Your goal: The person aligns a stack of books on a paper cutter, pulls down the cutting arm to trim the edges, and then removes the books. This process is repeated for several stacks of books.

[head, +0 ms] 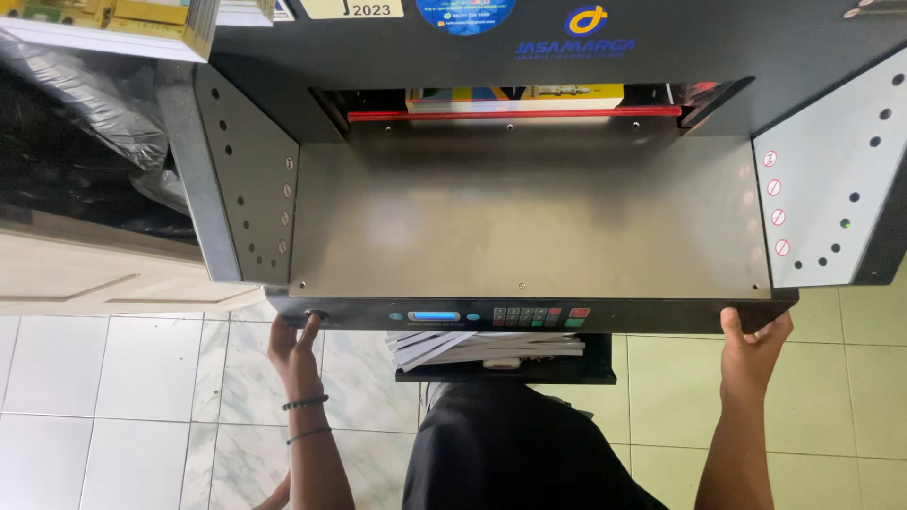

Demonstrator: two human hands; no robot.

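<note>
While left hand (pixel 295 351) presses button (pixel 316 316), right hand (pixel 753 351) grips cutter edge (pixel 756 317)

Above the fingers of the left hand (pixel 295 351) lies the cutter's bed (pixel 529 227), smooth brushed metal with a dull sheen. The front panel (pixel 529 314) those fingers touch is matt black, with glossy plastic keys (pixel 539 315). By the right hand (pixel 753 351), the side guard (pixel 831 189) is painted matt grey. Below the fingertips, paper sheets (pixel 472 346) and glossy floor tiles (pixel 113 397).

a print shop: an electric paper cutter (pixel 529 217), paper offcuts (pixel 482 348) beneath, stacked booklets (pixel 113 24).
</note>
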